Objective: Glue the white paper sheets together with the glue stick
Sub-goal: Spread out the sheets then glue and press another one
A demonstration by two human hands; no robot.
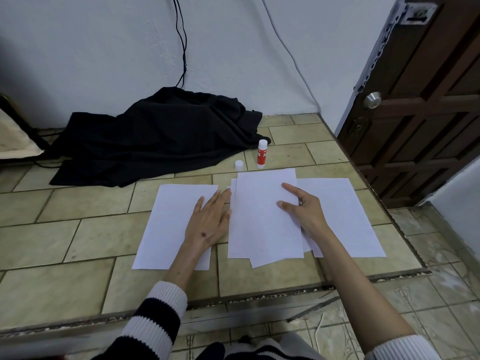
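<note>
Pale wall (104, 48), tiled floor (78, 242), brown door (428, 113)

We are looking at matt white paper sheets (265, 216) lying on a tabletop (78, 242) of dull, beige-green ceramic tiles; a black cloth (155, 136) is crumpling softly beside a smooth plastic glue stick (261, 154), near a dark wooden door (420, 113) and its brushed-metal knob (372, 100).

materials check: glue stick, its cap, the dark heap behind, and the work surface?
Glue stick: likely plastic, smooth, with a red printed label.
Cap: white, probably plastic, plain and matte.
Dark heap: black fabric; it folds and drapes softly.
Work surface: glazed-looking ceramic tiles, beige and mottled, with dark grout lines and a worn front edge.
</note>
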